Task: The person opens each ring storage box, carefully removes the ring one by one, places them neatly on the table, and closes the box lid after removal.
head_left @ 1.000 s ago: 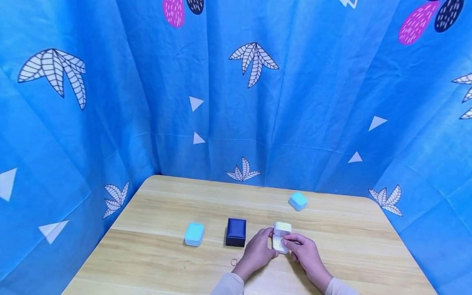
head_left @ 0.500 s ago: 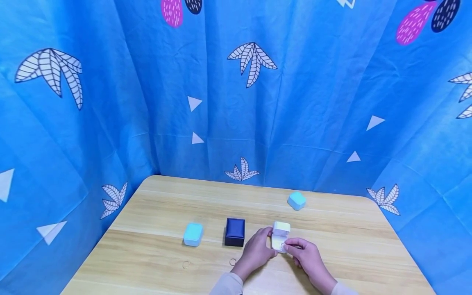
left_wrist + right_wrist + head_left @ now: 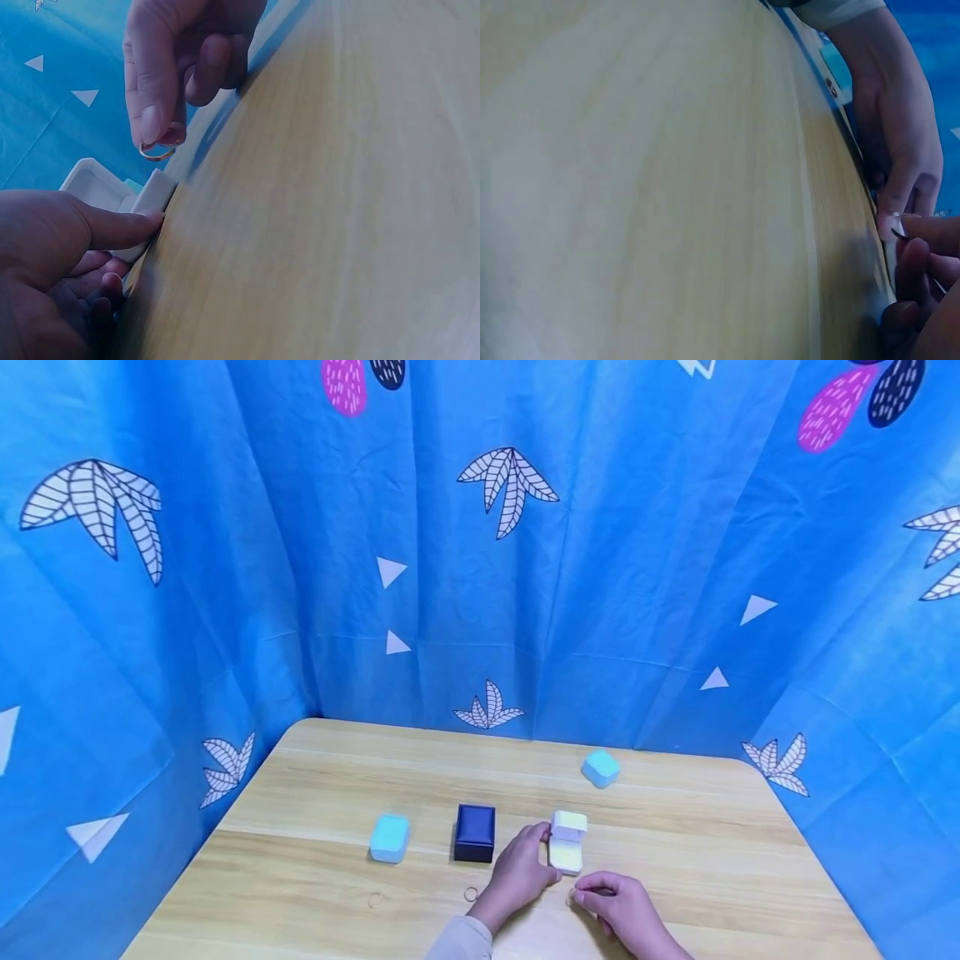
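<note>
A small white ring box (image 3: 567, 858) stands on the table with its lid raised. My left hand (image 3: 519, 867) holds it from the left, thumb at the near corner and fingers along the side; in the left wrist view the thumb presses on the box (image 3: 154, 196). Just in front of the box, my right hand (image 3: 624, 908) pinches a thin gold ring (image 3: 157, 158) between thumb and index finger. That ring hangs below the fingertips (image 3: 152, 124), apart from the box. In the right wrist view, the fingers hide most of the box.
Left of my left hand stands a closed dark blue box (image 3: 474, 833). One turquoise box (image 3: 390, 838) is farther left, another turquoise box (image 3: 601, 769) at the back right. A gold ring (image 3: 375, 900) and a second ring (image 3: 471, 894) lie near the front. A blue curtain (image 3: 480, 593) surrounds the table.
My right hand has drawn back from inside the white ring box toward me, bringing the ring out over the table. My left hand keeps its hold on the box.
</note>
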Tool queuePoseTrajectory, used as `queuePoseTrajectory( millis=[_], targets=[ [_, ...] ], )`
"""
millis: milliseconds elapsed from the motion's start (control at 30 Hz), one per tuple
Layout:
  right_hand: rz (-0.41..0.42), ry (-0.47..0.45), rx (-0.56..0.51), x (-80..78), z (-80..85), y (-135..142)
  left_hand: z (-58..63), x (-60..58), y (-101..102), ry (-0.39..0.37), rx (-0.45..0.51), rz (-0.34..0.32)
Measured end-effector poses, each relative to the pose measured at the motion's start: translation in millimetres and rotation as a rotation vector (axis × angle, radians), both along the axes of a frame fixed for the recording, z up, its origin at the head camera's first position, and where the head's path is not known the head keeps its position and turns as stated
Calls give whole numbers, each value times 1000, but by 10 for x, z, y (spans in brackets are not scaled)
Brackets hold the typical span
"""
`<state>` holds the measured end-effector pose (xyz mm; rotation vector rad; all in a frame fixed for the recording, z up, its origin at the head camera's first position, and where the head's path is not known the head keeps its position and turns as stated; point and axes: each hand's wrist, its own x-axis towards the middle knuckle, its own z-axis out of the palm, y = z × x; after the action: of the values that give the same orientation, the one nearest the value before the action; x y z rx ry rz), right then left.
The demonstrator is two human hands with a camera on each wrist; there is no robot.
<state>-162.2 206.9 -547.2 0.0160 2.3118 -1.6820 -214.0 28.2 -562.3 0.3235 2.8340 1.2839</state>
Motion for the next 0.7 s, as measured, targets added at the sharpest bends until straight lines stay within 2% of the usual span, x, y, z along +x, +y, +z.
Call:
queuePoseTrajectory(
  millis=[133,267,433,700],
  targets=[
    [98,2,17,45,-9,-20,-17,-6,-4,2,-1,4],
    [135,48,94,77,-26,-33,-14,-5,-6,1,6,0],
    [164,149,181,102,-31,-40,-12,-4,-9,-3,-4,-1],
    [153,190,282,140,-13,-78,-4,1,-3,9,-10,4]
  ],
)
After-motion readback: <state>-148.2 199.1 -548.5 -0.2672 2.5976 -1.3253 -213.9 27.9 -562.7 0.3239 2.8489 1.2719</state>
